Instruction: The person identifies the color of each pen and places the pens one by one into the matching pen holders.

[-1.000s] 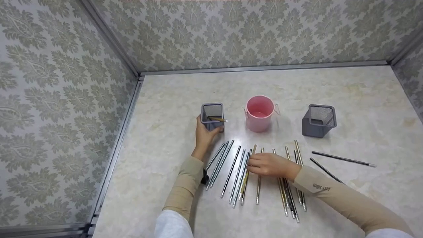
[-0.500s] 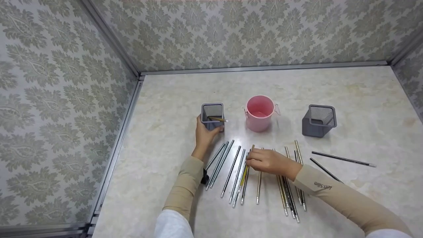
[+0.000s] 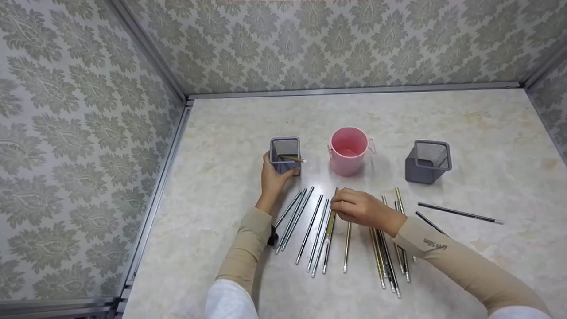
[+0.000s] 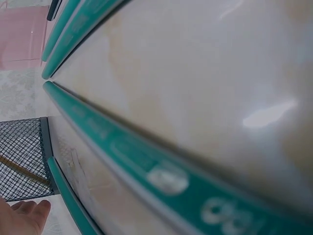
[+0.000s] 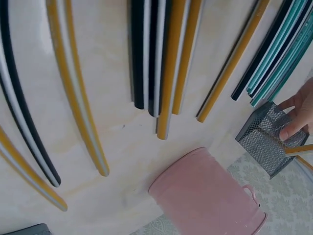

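Note:
My left hand (image 3: 274,179) grips the left grey mesh pencil cup (image 3: 285,156), its thumb against the near side. One yellow pencil (image 3: 291,158) leans inside that cup, its eraser end sticking out past the right rim. In the left wrist view, the fingertips (image 4: 32,213) lie beside the mesh. My right hand (image 3: 365,210) pinches a yellow pencil (image 3: 330,226) near its upper end, above the row of pencils. Teal pencils (image 3: 296,221) and a black pencil (image 3: 310,228) lie left of it. Several yellow and black pencils (image 3: 385,261) lie under and beside the right forearm.
A pink bucket (image 3: 347,161) with side handles stands behind the pencils. Farther right is a second grey mesh pencil cup (image 3: 426,163). Two black pencils lie apart at the right, one of them (image 3: 460,213) nearly crosswise. Patterned panels (image 3: 310,44) border the table (image 3: 230,119).
My right hand has moved slightly away from me, taking the yellow pencil along, so its eraser end is farther up the row. The left hand stays on the mesh cup.

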The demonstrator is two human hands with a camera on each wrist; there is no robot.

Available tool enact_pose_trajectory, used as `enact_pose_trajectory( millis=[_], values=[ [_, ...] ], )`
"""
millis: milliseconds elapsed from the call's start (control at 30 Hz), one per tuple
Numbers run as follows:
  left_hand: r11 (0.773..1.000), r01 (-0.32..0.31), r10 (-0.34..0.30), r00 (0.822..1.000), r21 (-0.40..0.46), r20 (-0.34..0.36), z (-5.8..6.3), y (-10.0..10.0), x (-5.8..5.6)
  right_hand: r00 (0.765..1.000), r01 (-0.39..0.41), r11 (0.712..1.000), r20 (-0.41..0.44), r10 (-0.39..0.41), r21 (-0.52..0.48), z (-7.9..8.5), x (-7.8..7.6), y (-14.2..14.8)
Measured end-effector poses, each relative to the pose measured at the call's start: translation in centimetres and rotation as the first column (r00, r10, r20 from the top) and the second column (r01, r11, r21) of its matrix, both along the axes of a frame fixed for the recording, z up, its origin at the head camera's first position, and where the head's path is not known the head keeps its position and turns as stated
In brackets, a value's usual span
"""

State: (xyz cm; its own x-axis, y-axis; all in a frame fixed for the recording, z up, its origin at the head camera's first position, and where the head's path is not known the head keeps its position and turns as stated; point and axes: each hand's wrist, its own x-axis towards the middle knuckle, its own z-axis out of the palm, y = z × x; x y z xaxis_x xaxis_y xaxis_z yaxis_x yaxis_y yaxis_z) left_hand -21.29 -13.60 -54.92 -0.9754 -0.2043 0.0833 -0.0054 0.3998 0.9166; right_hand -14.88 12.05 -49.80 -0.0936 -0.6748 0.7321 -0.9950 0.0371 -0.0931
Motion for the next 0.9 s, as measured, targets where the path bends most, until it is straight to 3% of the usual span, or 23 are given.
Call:
enact_pose_trajectory(
  millis=[500,900],
  values=[
    [1.0,0.009,-0.01,1.0,-0.007,-0.017,0.0,0.0,0.4,0.977,0.131,0.975,0.188,-0.097,-0.178,0.6,-0.8,-0.9],
    [1.0,0.0,0.0,1.0,-0.007,0.003,0.2,0.0,0.4,0.95,0.182,0.93,0.301,-0.082,-0.32,1.2,-1.5,-1.8]
  ],
)
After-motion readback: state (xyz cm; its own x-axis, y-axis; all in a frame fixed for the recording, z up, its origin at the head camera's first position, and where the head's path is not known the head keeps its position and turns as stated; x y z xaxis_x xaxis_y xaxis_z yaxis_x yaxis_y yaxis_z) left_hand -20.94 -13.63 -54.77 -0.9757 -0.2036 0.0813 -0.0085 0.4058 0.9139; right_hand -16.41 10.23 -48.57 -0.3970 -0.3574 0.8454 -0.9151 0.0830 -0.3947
